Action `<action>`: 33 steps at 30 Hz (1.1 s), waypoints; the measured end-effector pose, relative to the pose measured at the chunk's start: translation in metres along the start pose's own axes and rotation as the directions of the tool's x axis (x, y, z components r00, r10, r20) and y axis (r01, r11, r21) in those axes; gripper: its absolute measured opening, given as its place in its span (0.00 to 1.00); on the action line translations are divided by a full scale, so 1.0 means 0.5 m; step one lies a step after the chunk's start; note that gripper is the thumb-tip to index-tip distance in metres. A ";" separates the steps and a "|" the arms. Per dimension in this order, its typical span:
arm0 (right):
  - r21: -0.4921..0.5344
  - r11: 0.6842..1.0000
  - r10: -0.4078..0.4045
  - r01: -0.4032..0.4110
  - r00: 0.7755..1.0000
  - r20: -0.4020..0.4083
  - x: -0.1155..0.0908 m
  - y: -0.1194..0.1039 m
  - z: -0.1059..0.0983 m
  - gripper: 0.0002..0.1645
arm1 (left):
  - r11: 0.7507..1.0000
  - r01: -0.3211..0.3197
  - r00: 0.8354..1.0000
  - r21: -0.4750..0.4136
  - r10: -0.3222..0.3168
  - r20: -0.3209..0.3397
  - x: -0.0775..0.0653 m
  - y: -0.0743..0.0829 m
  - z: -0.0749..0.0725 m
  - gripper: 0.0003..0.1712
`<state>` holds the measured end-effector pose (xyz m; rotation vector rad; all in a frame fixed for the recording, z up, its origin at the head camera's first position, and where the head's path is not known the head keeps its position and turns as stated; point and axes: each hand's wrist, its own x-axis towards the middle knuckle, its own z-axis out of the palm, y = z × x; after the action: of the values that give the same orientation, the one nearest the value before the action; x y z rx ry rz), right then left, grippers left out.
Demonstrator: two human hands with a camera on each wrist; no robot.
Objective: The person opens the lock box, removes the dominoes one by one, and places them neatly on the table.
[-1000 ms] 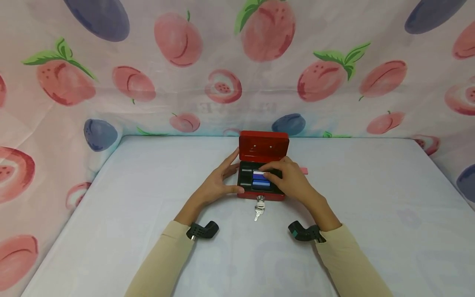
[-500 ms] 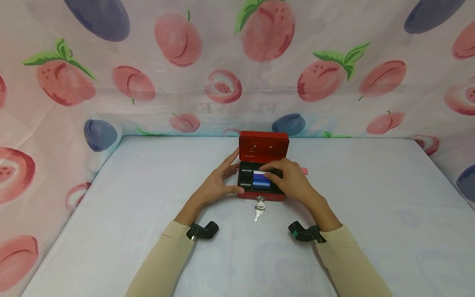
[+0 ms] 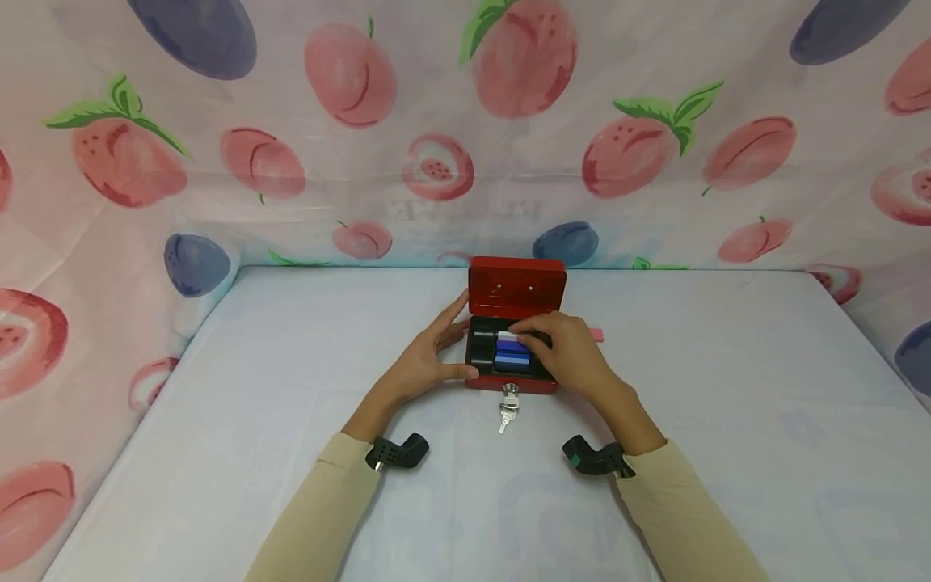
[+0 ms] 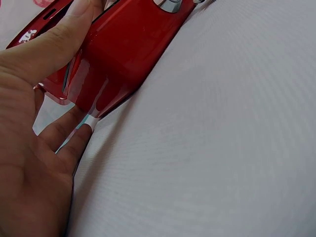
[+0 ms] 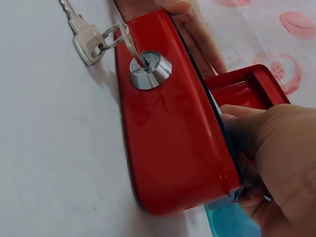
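Observation:
A red cash box (image 3: 512,386) stands with its lid (image 3: 516,287) raised and a black tray (image 3: 482,349) inside. Two keys (image 3: 508,410) hang from the lock (image 5: 150,70) on its front. My left hand (image 3: 425,360) grips the box's left side, thumb over the front corner and fingers along the side. Inside the tray lie a striped blue block (image 3: 512,361) and, behind it, a white-and-purple block (image 3: 509,343). The fingers and thumb of my right hand (image 3: 578,352) pinch the white-and-purple block at its right end. That hand hides the tray's right part.
A white cloth (image 3: 465,501) covers the table. A small pink item (image 3: 596,335) shows just right of the box, partly behind my right hand. A fruit-patterned curtain (image 3: 509,186) rises right behind the box.
The white-and-purple block has shifted slightly toward the back of the tray, with my right fingers moving along. My left hand and the box stay where they were.

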<state>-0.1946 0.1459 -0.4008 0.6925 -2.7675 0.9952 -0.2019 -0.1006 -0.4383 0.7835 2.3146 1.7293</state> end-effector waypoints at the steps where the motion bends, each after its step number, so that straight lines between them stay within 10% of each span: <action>1: 0.001 1.000 -0.002 0.002 1.000 -0.005 0.000 0.000 0.000 0.13 | 1.000 -0.002 1.000 -0.001 0.002 0.000 0.000 0.000 0.000 0.62; 33: 0.071 0.996 -0.047 0.060 0.984 -0.174 -0.002 0.021 -0.064 0.12 | 1.000 -0.001 1.000 -0.011 0.001 0.018 -0.010 0.068 0.002 0.59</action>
<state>-0.1996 0.1735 -0.3821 0.6543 -2.5617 1.0989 -0.1864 -0.0956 -0.4079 0.7948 2.2914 1.7273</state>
